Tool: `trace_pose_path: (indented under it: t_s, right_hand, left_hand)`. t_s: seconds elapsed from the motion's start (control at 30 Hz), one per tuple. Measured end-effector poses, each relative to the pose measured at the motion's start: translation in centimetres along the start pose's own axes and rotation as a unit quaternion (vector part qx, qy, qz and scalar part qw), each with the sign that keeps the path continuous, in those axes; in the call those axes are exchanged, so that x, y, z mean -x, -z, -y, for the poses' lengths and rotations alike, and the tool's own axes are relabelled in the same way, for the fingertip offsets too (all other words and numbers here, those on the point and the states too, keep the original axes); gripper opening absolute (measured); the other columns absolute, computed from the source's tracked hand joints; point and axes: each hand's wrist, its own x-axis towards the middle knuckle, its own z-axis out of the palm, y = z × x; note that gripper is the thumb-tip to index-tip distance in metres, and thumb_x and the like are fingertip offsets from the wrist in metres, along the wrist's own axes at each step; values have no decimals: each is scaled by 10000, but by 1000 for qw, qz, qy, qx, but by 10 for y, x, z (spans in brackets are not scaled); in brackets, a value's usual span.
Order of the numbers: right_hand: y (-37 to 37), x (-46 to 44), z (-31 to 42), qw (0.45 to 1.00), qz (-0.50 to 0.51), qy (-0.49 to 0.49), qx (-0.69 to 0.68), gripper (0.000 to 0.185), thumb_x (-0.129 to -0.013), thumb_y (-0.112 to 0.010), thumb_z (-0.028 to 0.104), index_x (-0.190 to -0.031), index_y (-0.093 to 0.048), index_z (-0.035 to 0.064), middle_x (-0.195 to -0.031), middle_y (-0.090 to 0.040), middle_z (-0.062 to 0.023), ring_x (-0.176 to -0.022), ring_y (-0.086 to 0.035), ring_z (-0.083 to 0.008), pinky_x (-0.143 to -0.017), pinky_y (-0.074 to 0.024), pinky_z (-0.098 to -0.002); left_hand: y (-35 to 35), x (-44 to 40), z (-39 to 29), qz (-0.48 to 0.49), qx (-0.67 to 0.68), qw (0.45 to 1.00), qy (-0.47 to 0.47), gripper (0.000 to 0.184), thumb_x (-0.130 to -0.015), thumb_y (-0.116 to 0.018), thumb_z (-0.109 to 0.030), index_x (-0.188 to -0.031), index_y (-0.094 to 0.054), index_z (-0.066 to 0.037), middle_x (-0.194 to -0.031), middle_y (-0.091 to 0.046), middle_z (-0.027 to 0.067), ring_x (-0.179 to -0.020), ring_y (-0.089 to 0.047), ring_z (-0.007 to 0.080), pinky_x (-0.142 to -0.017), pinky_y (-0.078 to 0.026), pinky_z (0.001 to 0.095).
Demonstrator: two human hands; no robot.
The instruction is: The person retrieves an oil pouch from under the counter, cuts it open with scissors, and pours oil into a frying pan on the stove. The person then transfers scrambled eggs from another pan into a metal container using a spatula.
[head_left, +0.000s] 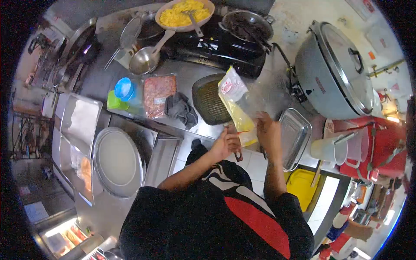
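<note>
A clear plastic package (238, 117) with yellow edges and a white and red printed label hangs between my two hands. My left hand (225, 146) is closed on its lower left edge, by a thin red strip. At its right side my right hand (267, 129) grips the plastic with bent fingers; what lies inside the package is hard to make out. Just beyond my hands a dark square grill pan (208, 102) with a ridged, oily-looking base rests on the steel counter, partly covered by the package. Its brown handle (238, 156) points toward me.
A black stove (203, 54) stands behind, with a pan of yellow scrambled egg (175, 17) and a dark pan (249, 27). Right are a large rice cooker (333, 69) and a glass tray (294, 138). Left are packed minced meat (158, 93), a grey cloth (181, 110) and a round tray (118, 162).
</note>
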Motion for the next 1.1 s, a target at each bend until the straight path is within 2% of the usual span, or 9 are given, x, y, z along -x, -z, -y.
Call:
trace_pose_path:
  t_s: [0.27, 0.37, 0.57, 0.6, 0.67, 0.87, 0.97, 1.07, 1.1]
  right_hand:
    - [-37, 49, -17, 997, -63, -33, 36, 103, -831, -508, 81, -916, -550, 42, -656, -591, -217, -626, -581, -409, -536, -458, -477]
    - [-73, 77, -47, 992, -99, -45, 64, 104, -855, -503, 83, -930, -558, 35, -643, -580, -201, -609, -604, -354, -565, -483, -405]
    - [-100, 148, -38, 879, -296, -132, -351, 117, -883, -509, 99, -937, -570, 15, -877, -604, -135, -773, -608, -190, -610, -452, -304]
    - [-81, 164, -18, 908, -305, -123, -261, 113, -887, -507, 84, -962, -561, 20, -926, -587, -71, -809, -581, -142, -644, -462, -280]
    - [-80, 201, -6, 836, -315, -154, -422, 108, -870, -540, 68, -958, -571, 14, -900, -590, -65, -789, -571, -147, -661, -476, -287]
    - [-68, 300, -63, 858, -319, -285, -285, 161, -823, -610, 64, -960, -624, -18, -905, -653, -89, -829, -605, -172, -746, -484, -302]
    - [-59, 351, -120, 831, -368, -297, -291, 209, -787, -649, 123, -956, -652, 0, -1013, -645, -141, -939, -598, -220, -793, -476, -334]
    - [-30, 402, -157, 734, -418, -416, -337, 207, -789, -642, 117, -966, -655, 9, -925, -669, -127, -831, -632, -228, -724, -483, -330]
    - [-18, 420, -175, 743, -429, -436, -270, 199, -795, -635, 114, -961, -655, 6, -901, -672, -125, -803, -638, -226, -706, -483, -326]
  left_hand:
    - [42, 23, 24, -17, -91, 995, -35, 534, -935, -297, -495, -1094, -524, -39, -1014, -622, 138, -829, -627, 241, -729, -508, 352]
    - [43, 34, 29, -26, -131, 990, -38, 444, -925, -385, -414, -1109, -493, -25, -1018, -615, 136, -860, -601, 229, -767, -482, 344]
    - [29, 65, 44, -36, -170, 982, -78, 355, -889, -475, -318, -1125, -468, -54, -1086, -566, 125, -915, -588, 251, -784, -490, 386]
    - [26, 69, 49, -23, -153, 986, -54, 348, -892, -474, -307, -1141, -456, -65, -1104, -557, 124, -932, -585, 252, -793, -489, 400]
    - [16, 67, 62, -11, -148, 987, -68, 321, -907, -461, -277, -1165, -438, -88, -1135, -544, 121, -994, -566, 238, -792, -493, 421]
    - [-46, 70, 106, 73, -326, 942, -43, 438, -920, -436, -243, -1323, -343, -98, -1248, -478, 74, -1124, -482, 200, -913, -382, 421]
    - [-52, 39, 153, 126, -422, 898, -12, 493, -921, -454, -276, -1353, -296, -99, -1254, -474, 77, -1103, -495, 202, -882, -404, 369]
    - [-80, 21, 204, 149, -445, 883, 26, 457, -936, -420, -302, -1338, -309, -117, -1252, -469, 114, -1067, -521, 224, -867, -446, 370]
    - [-82, 5, 223, 139, -458, 876, 54, 474, -932, -440, -327, -1333, -307, -111, -1248, -468, 136, -1045, -540, 241, -853, -454, 370]
